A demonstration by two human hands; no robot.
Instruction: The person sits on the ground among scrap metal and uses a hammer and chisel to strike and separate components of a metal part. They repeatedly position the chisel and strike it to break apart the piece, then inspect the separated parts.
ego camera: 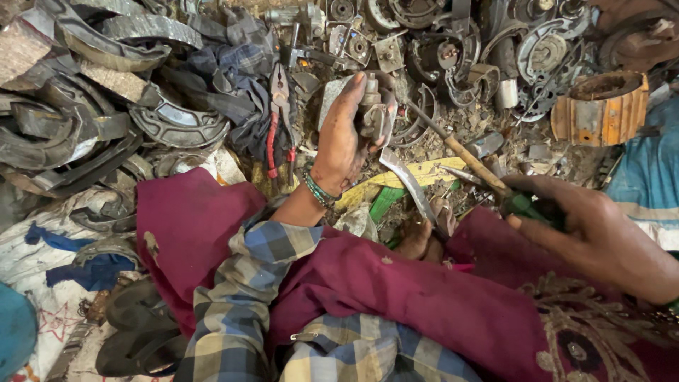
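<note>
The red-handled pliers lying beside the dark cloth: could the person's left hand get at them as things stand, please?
Probably not straight away. The pliers lie uncovered on the pile, just beside the left hand, so the way looks free, but that hand is closed around a grey metal part and would have to put it down first.

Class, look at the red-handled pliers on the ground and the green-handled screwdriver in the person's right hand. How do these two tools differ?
The pliers lie untouched on dark cloth; the screwdriver is held in the right hand. The pliers have two red-sleeved handles; the screwdriver has one green handle and a single long shaft. The pliers lie roughly upright in the picture; the screwdriver slants toward the metal part in the left hand. Both look worn.
</note>
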